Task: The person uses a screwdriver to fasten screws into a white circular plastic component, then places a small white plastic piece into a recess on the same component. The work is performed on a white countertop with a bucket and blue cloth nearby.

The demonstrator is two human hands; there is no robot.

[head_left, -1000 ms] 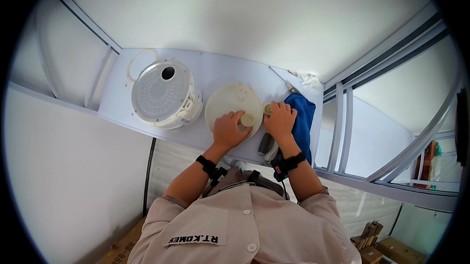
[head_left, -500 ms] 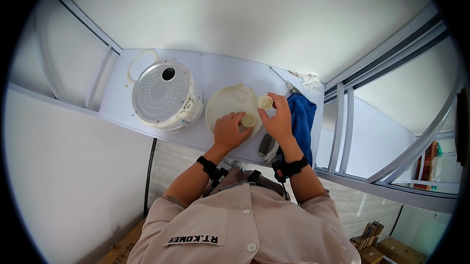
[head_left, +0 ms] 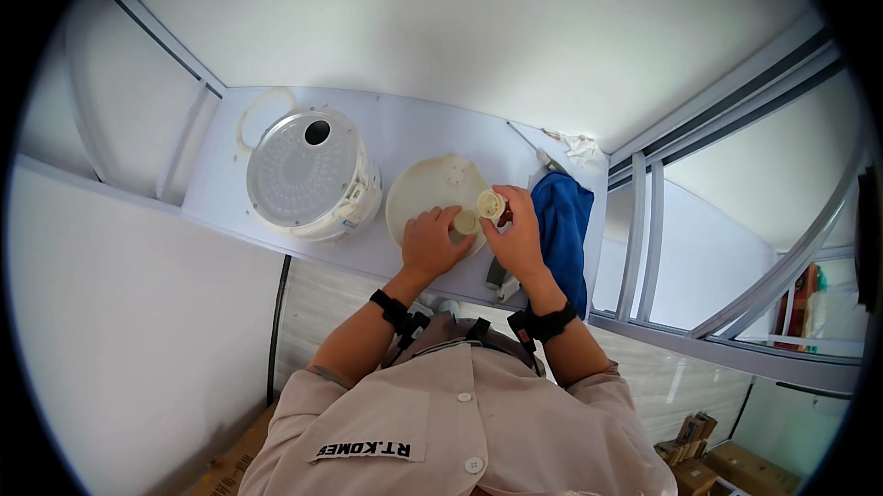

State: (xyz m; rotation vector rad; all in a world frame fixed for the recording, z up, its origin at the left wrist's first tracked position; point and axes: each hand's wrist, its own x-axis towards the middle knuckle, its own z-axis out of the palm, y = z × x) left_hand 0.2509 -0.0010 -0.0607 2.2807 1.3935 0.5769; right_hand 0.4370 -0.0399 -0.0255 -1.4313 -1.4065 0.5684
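In my left hand is a small round cream-coloured cup-like part, pinched between thumb and fingers low over a round white lid-shaped cover. My right hand grips a second small round cream part, its hollow inner side turned up. The two parts are close together above the cover's right side, apart from each other. A white cooker-like appliance with a silver perforated disc on top stands to the left of the cover.
Behind the appliance lies a pale ring. On the right are a blue cloth, a screwdriver and crumpled white plastic. A grey-and-white part lies near the front edge, partly behind my right arm. Metal frames border the table.
My right hand has moved slightly left and toward me with its round part, bringing it nearer the one in my left hand. The left hand stays almost still.
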